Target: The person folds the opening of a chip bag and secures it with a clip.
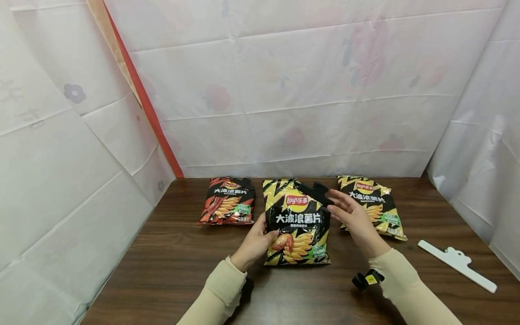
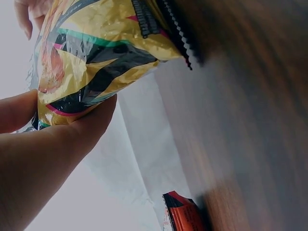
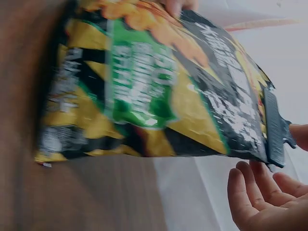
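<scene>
A yellow-and-black bag of potato chips [image 1: 297, 225] stands upright in front of me, its printed face towards me. My left hand [image 1: 256, 241] grips it by the left edge, thumb on the front and fingers behind. Across its top right corner sits a black bag clip [image 3: 274, 127]. My right hand [image 1: 352, 219] is at that corner with its fingers loosely spread. In the right wrist view its thumb is right at the clip's handle, and its fingertips [image 3: 239, 175] are just under the bag's edge.
A red-and-black chip bag [image 1: 228, 203] with a black clip [image 1: 246, 183] lies at the back left. Another yellow-and-black chip bag [image 1: 371, 210] lies behind my right hand. A white bag clip [image 1: 457, 265] rests on the brown table [image 1: 170, 275] at right. White sheets surround the table.
</scene>
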A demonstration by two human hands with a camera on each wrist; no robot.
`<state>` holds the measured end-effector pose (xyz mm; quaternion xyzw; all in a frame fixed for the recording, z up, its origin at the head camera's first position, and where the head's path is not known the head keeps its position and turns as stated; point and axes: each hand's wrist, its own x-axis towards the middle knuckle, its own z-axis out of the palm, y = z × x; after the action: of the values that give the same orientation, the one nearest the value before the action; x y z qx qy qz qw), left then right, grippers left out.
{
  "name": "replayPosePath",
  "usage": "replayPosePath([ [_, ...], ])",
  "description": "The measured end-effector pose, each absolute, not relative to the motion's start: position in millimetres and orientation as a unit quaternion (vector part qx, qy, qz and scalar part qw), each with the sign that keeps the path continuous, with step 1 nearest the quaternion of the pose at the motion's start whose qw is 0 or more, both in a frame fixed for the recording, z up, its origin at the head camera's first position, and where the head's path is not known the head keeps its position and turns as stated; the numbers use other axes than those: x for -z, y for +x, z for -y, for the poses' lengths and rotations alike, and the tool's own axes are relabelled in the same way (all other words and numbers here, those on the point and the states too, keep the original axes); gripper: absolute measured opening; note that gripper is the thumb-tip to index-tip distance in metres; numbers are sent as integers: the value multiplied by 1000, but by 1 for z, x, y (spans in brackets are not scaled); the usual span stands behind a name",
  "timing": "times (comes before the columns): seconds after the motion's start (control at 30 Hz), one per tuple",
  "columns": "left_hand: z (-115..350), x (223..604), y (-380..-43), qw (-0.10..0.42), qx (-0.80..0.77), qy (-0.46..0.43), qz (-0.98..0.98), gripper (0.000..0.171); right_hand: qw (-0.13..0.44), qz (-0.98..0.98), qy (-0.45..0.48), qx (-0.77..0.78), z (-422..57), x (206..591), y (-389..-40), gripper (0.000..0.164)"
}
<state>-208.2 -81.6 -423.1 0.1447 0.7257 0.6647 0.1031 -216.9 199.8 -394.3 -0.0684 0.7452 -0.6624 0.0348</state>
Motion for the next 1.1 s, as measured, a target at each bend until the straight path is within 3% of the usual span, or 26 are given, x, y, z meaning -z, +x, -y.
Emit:
replayPosePath([
  [0.4,82,423,-208,110,-668,152,-720,60,102,-737,-17,668,-190,414,-199,74],
  [0.57,83,422,-208,112,-665,158,-721,62,103,-737,-30,668,-187,421,-196,63],
  [1.1,84,425,-210,111,-654,146,-734,65,116,-714,-13,690,-182,436,-194,63],
])
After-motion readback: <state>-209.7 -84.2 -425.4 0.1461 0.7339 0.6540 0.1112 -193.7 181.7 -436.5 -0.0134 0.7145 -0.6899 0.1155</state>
